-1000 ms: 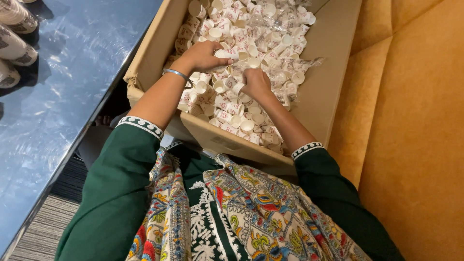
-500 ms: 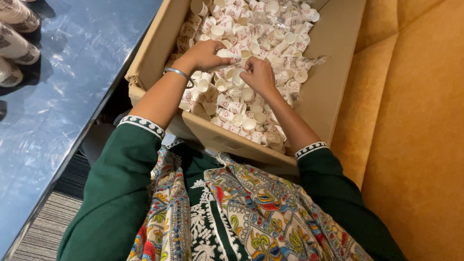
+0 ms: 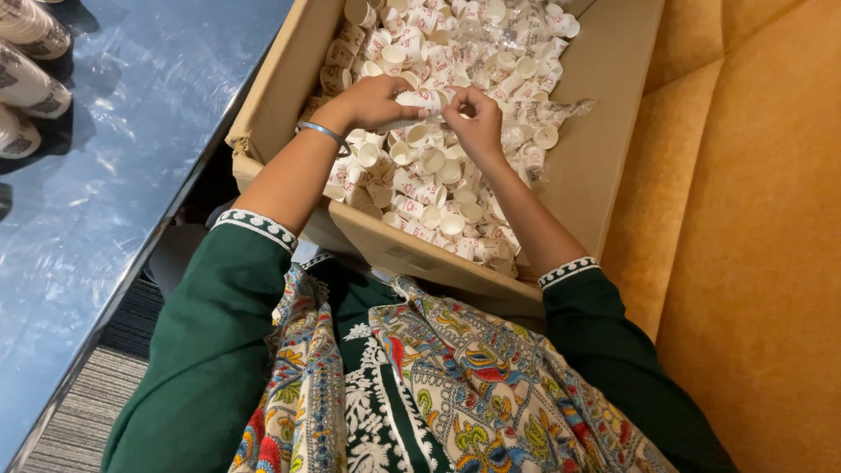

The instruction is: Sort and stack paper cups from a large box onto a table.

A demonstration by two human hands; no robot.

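Right now I see both hands over a big cardboard box (image 3: 604, 158) full of little paper cups (image 3: 438, 201). My left hand (image 3: 372, 101) pinches one end of a short stack of cups (image 3: 423, 99), and my right hand (image 3: 477, 118) grips the other end. That stack sits just above the pile. A shiny blue desk (image 3: 131, 175) stands beside the box, with more cups (image 3: 26, 88) on it.
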